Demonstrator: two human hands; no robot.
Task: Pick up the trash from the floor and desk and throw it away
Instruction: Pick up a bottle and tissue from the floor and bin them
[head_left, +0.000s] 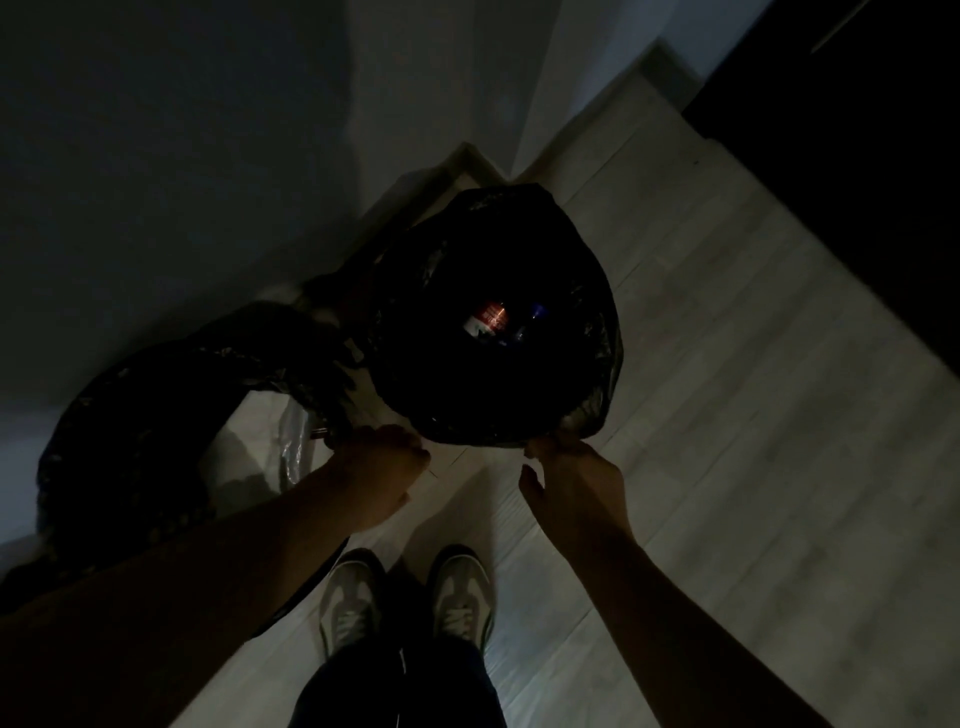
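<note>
Black trash bag (589, 291): stood on floor (727, 374) at wall corner; trash (491, 318) seen inside. Near rim was pinched by right grip (569, 483). Left grip (374, 467) curled at rim; hold could not be told.

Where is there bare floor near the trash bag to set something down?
Bare floor lies right of the open trash bag, between it and the dark cabinet. Left is crowded: a second black bag by the wall. The left hand and right hand crowd the near rim.
</note>
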